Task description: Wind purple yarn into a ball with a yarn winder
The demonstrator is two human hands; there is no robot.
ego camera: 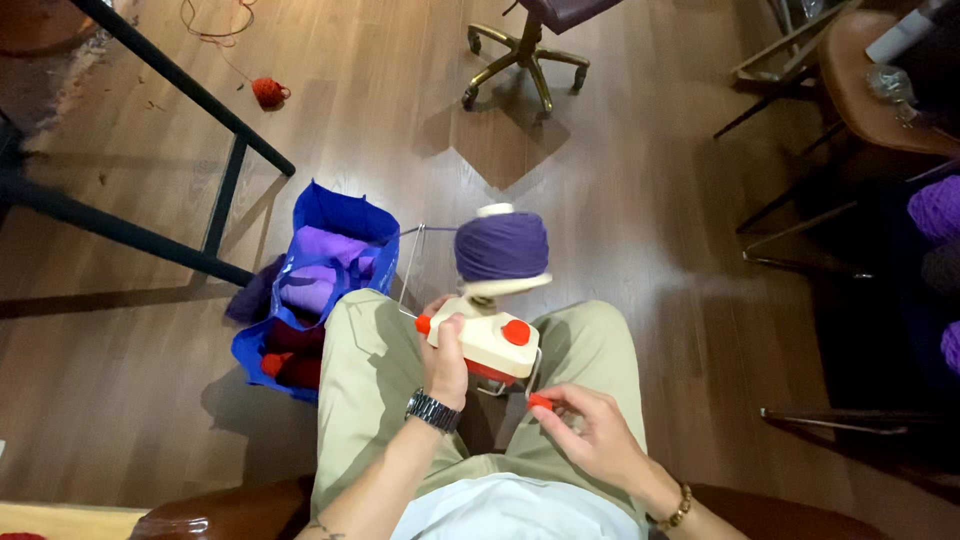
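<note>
head view: left hand (445, 350) grips yarn winder (485, 340), right hand (590, 425) pinches crank (540, 401); blue bag (310, 290) alongside.

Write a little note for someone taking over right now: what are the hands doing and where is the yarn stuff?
Left hand: grip around the cream yarn winder, steadying it on the lap.
Right hand: fingertips pinching the red crank handle.
Done: a fat purple yarn cake sits on the winder's spindle, with a strand running through the wire guide.
Left: more purple and red yarn waits in the blue bag by the left knee; a red yarn ball lies on the floor farther off.
</note>
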